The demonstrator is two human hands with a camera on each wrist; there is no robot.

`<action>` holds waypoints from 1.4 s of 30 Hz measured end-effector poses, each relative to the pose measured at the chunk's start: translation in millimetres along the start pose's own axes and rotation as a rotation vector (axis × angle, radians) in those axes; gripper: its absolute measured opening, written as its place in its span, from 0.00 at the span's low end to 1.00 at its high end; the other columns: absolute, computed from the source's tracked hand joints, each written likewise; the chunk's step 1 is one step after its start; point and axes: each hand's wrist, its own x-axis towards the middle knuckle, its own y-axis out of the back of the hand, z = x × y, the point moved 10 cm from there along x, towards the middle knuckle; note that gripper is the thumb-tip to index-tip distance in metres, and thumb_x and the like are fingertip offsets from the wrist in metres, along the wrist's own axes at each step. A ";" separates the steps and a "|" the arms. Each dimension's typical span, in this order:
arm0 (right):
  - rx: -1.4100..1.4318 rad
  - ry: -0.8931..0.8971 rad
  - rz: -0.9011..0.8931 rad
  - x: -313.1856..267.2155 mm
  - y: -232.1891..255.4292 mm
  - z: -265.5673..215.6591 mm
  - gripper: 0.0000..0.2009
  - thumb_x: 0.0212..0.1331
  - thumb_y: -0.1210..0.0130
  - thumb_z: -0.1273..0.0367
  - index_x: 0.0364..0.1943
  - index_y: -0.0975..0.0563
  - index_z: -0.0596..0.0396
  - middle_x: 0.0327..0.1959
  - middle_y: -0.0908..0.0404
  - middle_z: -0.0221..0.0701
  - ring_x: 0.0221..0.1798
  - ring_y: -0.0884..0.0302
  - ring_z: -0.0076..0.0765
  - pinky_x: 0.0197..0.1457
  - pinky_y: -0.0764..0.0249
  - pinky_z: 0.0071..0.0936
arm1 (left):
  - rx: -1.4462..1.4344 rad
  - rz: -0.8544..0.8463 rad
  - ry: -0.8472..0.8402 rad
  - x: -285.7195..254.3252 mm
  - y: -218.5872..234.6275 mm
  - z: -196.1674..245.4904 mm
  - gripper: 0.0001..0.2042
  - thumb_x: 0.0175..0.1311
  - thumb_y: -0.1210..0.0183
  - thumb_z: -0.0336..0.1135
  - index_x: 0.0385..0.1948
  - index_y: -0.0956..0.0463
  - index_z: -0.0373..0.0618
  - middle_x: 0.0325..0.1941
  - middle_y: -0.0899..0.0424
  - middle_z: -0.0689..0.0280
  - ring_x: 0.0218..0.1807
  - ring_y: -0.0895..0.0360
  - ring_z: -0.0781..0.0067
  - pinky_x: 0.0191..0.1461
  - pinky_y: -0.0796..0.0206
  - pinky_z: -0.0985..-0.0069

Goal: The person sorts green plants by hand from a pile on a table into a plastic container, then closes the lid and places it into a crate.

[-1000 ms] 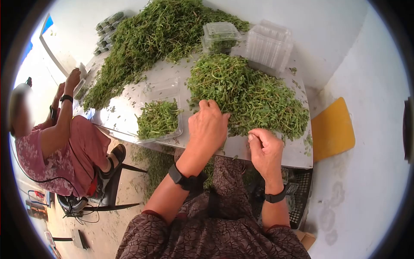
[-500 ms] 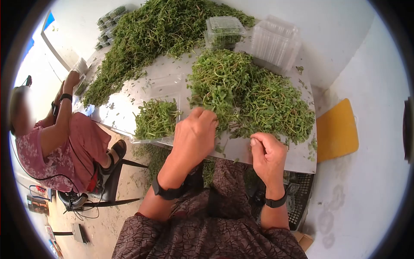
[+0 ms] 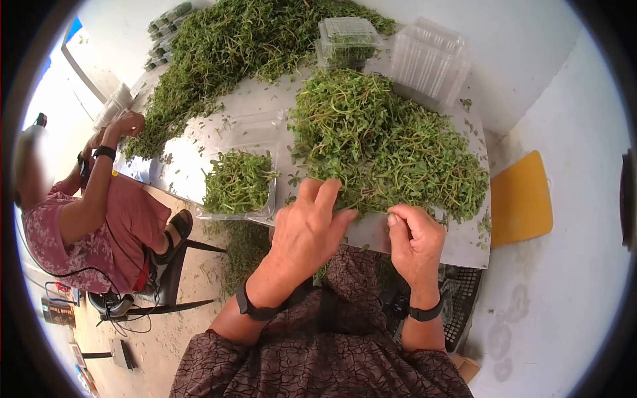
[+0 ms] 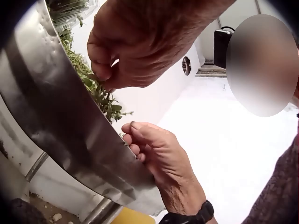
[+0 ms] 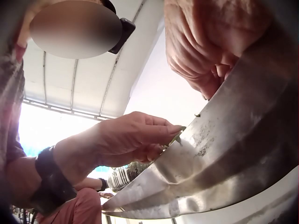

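Note:
A loose heap of leafy green sprigs (image 3: 405, 152) lies on the metal table (image 3: 451, 249) in front of me. My left hand (image 3: 302, 232) is at its near edge, index finger and thumb reaching among the leaves. In the left wrist view its fingertips pinch a small green sprig (image 4: 99, 87). My right hand (image 3: 417, 242) rests at the table's front edge, fingers curled and thumb against the index finger; nothing shows in its grasp. To the left, an open clear plastic clamshell box (image 3: 273, 199) holds a mound of similar greens (image 3: 235, 182).
A larger pile of greens (image 3: 239, 50) covers the back of the table. Behind the near heap stand a filled clear box (image 3: 348, 40) and a stack of empty clear boxes (image 3: 430, 63). Another person (image 3: 86, 219) sits at the left. A yellow board (image 3: 521, 199) leans against the right wall.
My left hand drew back left from the heap, then shifted slightly right again with index finger and thumb wider apart. My right hand holds its pose. The other person's hand moved right.

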 end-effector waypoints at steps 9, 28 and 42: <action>-0.007 -0.033 -0.018 0.2 -0.2 0.6 0.04 0.54 0.41 0.80 0.34 0.21 0.61 0.28 0.18 0.38 0.23 0.22 0.32 0.27 0.29 0.24 | 0.087 -0.099 0.030 10.4 -20.7 -5.1 0.23 0.54 0.33 0.36 0.51 0.29 0.41 0.47 0.26 0.52 0.39 0.21 0.45 0.37 0.28 0.58; -0.032 -0.050 -0.027 -1.4 -1.0 6.5 0.05 0.52 0.43 0.80 0.34 0.20 0.62 0.27 0.18 0.39 0.25 0.21 0.36 0.29 0.28 0.27 | -1.178 0.162 0.277 13.8 -5.7 -32.7 0.06 0.64 0.41 0.25 0.34 0.30 0.41 0.29 0.28 0.77 0.29 0.37 0.90 0.30 0.43 0.86; -0.022 -0.139 -0.046 -5.9 -2.5 17.7 0.03 0.59 0.44 0.78 0.35 0.21 0.62 0.26 0.20 0.32 0.25 0.23 0.23 0.29 0.30 0.21 | -0.825 0.351 0.109 -19.1 78.0 -42.1 0.08 0.61 0.38 0.23 0.37 0.29 0.39 0.28 0.26 0.74 0.24 0.35 0.92 0.24 0.43 0.86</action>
